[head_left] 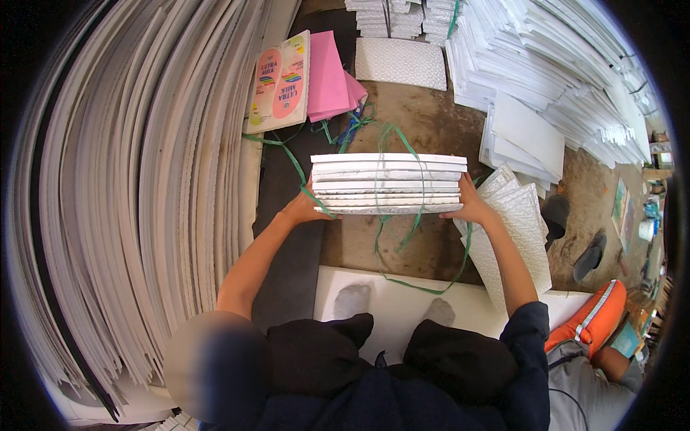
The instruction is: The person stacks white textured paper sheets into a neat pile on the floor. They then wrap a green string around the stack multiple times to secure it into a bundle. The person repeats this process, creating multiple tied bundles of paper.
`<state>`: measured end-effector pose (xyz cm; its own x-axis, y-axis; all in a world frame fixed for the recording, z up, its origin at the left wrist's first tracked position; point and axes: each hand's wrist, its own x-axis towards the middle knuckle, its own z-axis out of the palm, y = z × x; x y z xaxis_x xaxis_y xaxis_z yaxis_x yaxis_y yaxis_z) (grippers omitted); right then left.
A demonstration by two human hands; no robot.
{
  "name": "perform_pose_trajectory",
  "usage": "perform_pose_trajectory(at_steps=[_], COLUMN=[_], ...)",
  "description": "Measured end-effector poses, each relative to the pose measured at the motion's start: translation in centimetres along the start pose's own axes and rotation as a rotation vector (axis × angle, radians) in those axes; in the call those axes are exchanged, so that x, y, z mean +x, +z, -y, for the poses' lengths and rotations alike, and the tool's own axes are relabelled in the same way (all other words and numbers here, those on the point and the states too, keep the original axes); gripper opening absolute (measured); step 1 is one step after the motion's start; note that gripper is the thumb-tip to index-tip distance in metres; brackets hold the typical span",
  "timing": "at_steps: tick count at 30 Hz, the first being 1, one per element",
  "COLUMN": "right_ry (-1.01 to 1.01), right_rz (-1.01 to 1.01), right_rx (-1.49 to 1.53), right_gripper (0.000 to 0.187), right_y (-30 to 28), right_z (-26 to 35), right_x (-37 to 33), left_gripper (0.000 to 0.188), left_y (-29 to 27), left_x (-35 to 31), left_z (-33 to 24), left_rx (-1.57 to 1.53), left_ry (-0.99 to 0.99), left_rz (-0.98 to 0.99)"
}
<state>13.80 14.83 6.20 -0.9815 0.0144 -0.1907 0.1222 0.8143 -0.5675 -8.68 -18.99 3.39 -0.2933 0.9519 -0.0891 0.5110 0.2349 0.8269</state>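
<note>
Between my hands is a stack of several white foam sheets (348, 185), held edge-on in front of me. My left hand (305, 207) grips its left end, with a strand of green plastic twine (293, 161) running past the fingers. On the right end my right hand (473, 205) is closed around the stack's edge. Loops of the same twine cross the stack's middle and trail below it toward my feet. Textured white sheets (514, 230) lie fanned out on the floor beside my right hand, partly under my right forearm.
Tall white sheets (158, 179) stand packed along the left. Pink sheets (327, 79) and a printed board (280, 82) lean beyond my left hand. White piles (525, 43) rise at the far right. Dark slippers (591, 255) lie on the floor; a person in grey (586, 391) is at the lower right.
</note>
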Motion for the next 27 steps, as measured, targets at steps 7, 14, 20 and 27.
perform_pose_trajectory(at_steps=[7,14,20,27], right_ry=[0.017,-0.058,-0.038,-0.047], right_rz=[-0.114,-0.168,0.048,0.055], right_rx=[0.322,0.253,-0.163,0.016], right_gripper=[0.112,0.118,0.132,0.122], right_y=[-0.5,-4.6,-2.1,-1.3], right_z=[0.8,3.1,-0.9,-2.2], right_x=[-0.8,-1.2,-0.8,0.1], left_gripper=[0.074,0.084,0.106,0.078], left_y=[-0.1,-1.3,0.3,0.9], left_x=[-0.1,-1.2,0.6,0.0], left_z=[-0.4,-2.0,-1.8,0.3], left_rx=[0.032,-0.123,0.122,0.114], left_ry=[0.024,-0.098,0.155,0.038], left_rz=[-0.094,0.01,-0.118,-0.074])
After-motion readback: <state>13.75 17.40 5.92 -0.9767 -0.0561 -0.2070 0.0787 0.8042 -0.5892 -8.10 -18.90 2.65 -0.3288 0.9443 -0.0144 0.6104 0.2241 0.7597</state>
